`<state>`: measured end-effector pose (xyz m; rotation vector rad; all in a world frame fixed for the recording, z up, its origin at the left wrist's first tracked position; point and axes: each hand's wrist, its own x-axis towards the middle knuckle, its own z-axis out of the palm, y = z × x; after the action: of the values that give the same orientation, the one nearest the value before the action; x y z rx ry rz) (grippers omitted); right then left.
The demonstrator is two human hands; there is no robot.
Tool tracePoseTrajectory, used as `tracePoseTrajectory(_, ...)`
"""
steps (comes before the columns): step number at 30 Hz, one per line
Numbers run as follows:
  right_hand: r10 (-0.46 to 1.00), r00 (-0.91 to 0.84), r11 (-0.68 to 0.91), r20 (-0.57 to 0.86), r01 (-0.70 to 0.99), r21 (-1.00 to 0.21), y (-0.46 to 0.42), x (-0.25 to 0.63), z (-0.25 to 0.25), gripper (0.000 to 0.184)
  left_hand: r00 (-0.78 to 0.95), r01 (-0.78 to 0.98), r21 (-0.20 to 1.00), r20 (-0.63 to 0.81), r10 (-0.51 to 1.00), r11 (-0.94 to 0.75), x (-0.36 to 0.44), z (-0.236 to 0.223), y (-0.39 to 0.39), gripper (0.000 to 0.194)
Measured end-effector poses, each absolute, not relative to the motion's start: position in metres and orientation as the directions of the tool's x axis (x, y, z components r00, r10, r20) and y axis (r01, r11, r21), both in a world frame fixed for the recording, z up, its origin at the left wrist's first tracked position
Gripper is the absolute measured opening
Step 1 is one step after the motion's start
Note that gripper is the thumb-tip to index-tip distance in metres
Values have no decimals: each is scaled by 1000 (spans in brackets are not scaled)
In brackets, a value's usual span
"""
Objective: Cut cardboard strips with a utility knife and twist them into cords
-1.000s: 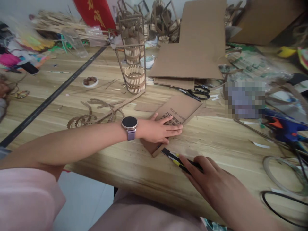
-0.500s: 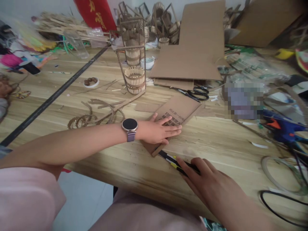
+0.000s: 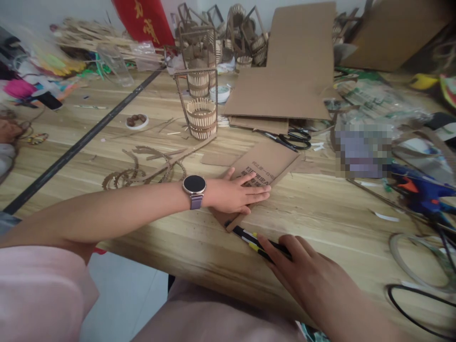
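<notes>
My left hand (image 3: pixel 240 194), with a watch on its wrist, lies flat with fingers spread on a printed piece of cardboard (image 3: pixel 274 156). The cardboard rests slantwise on the wooden table (image 3: pixel 171 237). In my right hand (image 3: pixel 302 266) is a black and yellow utility knife (image 3: pixel 249 237), held low over the table. Its tip is at the cardboard's near end; whether the blade is in the cardboard I cannot tell. A second, thin cardboard strip (image 3: pixel 217 158) shows from beneath the printed piece.
Black scissors (image 3: pixel 297 139) lie behind the cardboard. A small slatted basket (image 3: pixel 202 121) with a tall handle stands beyond my left hand, near curled cardboard strips (image 3: pixel 121 179). A blue glue gun (image 3: pixel 420 187) lies right; another person's hand (image 3: pixel 9 130) is far left.
My right hand and the knife have shifted slightly left, closer to the cardboard's near end. My left hand still presses on the cardboard. The whole view has shifted a little.
</notes>
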<state>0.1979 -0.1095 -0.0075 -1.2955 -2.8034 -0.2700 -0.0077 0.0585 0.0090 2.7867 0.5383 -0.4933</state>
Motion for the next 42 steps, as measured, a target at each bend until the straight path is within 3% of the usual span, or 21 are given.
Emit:
tracePoseTrajectory(10, 750, -656, 646, 89, 754, 116, -114, 193, -3, 47, 876, 394, 169, -366, 314, -903, -7, 7, 58, 60)
tracePoseTrajectory(14, 774, -630, 633, 55, 772, -65, -124, 220, 7, 39, 898, 392, 228, -305, 317, -891, -11, 7, 61, 61)
tracePoseTrajectory(18, 944, -318, 328, 85, 885, -332, -128, 264, 8, 40, 892, 426, 236, -270, 362, -874, -12, 14, 57, 63)
tracePoseTrajectory(21, 998, -5, -32, -63, 823, -568, -123, 280, 10, 28, 844, 534, 182, -169, 509, -826, -5, 20, 41, 56)
tracePoseTrajectory(24, 929, 230, -366, -288, 471, -803, -112, 271, 18, 30, 747, 665, 215, -166, 644, -716, 6, 23, 24, 38)
tracePoseTrajectory(26, 884, 297, -418, -362, 153, -895, -105, 261, 23, 30, 687, 723, 285, -196, 700, -629, 9, 23, 18, 21)
tracePoseTrajectory(28, 857, 325, -402, -400, -63, -913, -98, 256, 25, 28, 641, 757, 337, -217, 736, -559, 8, 23, 19, 15)
tracePoseTrajectory(30, 844, 320, -410, -431, -133, -902, -92, 258, 24, 28, 599, 780, 388, -229, 768, -492, 2, 22, 24, 14)
tracePoseTrajectory(36, 860, 291, -422, -418, -51, -905, -84, 269, 20, 23, 518, 747, 644, -404, 754, -167, -20, 20, 34, 11)
tracePoseTrajectory(42, 839, 294, -442, -457, -121, -889, -76, 270, 16, 37, 503, 680, 733, -468, 727, 1, -26, 17, 31, 18)
